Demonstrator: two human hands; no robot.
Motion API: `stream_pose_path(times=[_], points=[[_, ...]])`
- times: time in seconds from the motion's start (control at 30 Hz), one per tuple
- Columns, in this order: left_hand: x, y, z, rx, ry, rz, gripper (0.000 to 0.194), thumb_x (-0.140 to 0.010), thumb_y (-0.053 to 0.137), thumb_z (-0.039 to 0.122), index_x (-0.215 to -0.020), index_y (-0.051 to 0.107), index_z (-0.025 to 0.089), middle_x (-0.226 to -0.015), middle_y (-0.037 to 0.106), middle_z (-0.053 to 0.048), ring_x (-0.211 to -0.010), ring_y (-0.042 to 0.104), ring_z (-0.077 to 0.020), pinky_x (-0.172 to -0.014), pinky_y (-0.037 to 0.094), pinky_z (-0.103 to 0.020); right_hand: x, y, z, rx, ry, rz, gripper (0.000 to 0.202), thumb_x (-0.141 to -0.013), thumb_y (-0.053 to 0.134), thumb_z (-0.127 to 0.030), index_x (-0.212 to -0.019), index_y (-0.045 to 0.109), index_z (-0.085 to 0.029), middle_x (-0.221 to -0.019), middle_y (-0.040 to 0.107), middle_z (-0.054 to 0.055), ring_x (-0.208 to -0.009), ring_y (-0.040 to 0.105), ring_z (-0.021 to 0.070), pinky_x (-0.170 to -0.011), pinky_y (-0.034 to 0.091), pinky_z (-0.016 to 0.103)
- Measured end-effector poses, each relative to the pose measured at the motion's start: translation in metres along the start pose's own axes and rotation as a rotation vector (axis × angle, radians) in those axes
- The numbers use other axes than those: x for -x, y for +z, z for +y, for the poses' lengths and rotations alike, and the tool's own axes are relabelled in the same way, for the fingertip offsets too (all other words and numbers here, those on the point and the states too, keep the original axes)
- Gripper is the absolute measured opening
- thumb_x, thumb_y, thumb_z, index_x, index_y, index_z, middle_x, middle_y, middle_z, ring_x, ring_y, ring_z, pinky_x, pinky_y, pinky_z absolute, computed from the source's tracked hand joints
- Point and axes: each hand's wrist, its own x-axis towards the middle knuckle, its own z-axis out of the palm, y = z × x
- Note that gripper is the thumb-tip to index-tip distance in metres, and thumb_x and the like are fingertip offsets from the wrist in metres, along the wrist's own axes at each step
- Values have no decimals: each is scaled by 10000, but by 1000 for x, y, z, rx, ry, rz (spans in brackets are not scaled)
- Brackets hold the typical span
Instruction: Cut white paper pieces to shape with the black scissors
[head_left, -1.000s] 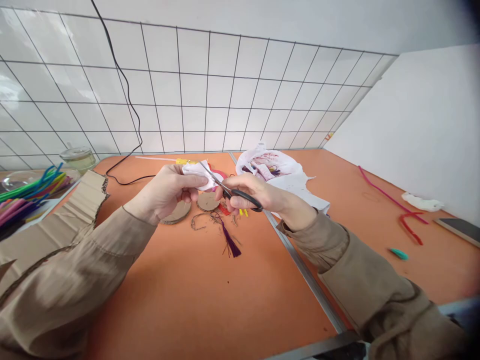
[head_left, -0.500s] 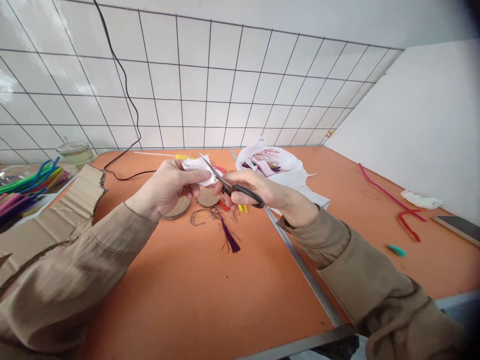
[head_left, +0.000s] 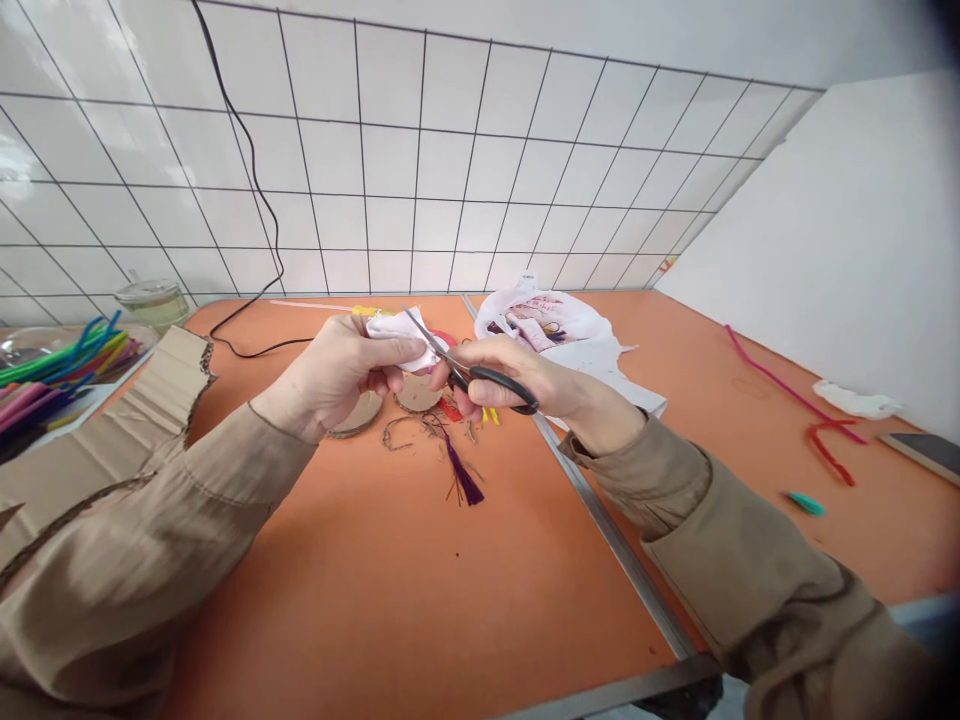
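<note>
Between the thumb and fingers of my left hand (head_left: 341,370) is a piece of white cloth (head_left: 396,328), folded or bunched. My right hand (head_left: 517,375) grips black-handled scissors (head_left: 499,388). Their blades point up and left and lie against the right side of the cloth. Whether the blades are cutting into it I cannot tell. Below the hands, two round cardboard discs (head_left: 417,394) lie on the orange table (head_left: 405,580), partly covered by my fingers. A dark purple tassel (head_left: 463,470) rests in front of them, near brown scraps. Something red shows behind the scissors.
At the back stands an open white plastic bag (head_left: 592,345) with craft bits inside. Corrugated cardboard (head_left: 112,425) and coloured pipe cleaners (head_left: 67,360) are at left, near a lidded glass jar (head_left: 154,303). On the right lie a red pipe cleaner (head_left: 829,455) and a phone-like slab (head_left: 926,455).
The view has shifted slightly, so things on the right appear a little further right. Both hands keep their hold on the cloth and scissors, with almost no movement between them.
</note>
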Motion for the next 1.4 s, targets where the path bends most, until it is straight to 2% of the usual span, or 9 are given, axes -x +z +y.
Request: stream_pose_path(times=[0.2, 0.6, 0.83, 1.13, 1.4], points=[[0, 0, 0, -25, -20, 16, 133, -689, 805, 246, -640, 716, 161, -649, 687, 6, -488, 521, -49, -456, 393, -166, -3, -3, 8, -23, -25, -33, 582, -826, 606, -689, -966, 574, -125, -752, 533, 6, -677, 553, 134, -606, 452, 264], [1, 2, 2, -42, -21, 37, 99, -668, 762, 219, -608, 714, 157, -641, 683, -20, -472, 502, -70, -441, 380, -202, 0, 3, 0, -9, -1, 1, 554, -819, 615, -691, -883, 565, -143, -763, 523, 12, -661, 509, 121, -610, 456, 267], [1, 4, 3, -38, -45, 88, 119, -624, 784, 217, -601, 690, 147, -636, 678, -29, -453, 505, -72, -422, 364, -207, -3, 2, 7, -46, -1, -14, 577, -809, 627, -691, -930, 571, -129, -723, 545, 7, -616, 548, 126, -575, 465, 274], [2, 6, 6, -37, -24, 100, 111, -635, 765, 195, -584, 683, 140, -618, 673, -30, -435, 504, -71, -425, 365, -211, -2, 3, 7, -83, 37, 35, 529, -795, 666, -653, -889, 589, -138, -687, 541, -9, -591, 541, 111, -539, 474, 246], [3, 4, 7, -68, -33, 82, 110, -640, 759, 216, -591, 685, 152, -616, 663, -30, -455, 509, -84, -438, 369, -227, -4, -1, 12, -112, 45, -2, 536, -762, 706, -646, -910, 583, -146, -672, 537, -22, -584, 564, 115, -522, 462, 233]])
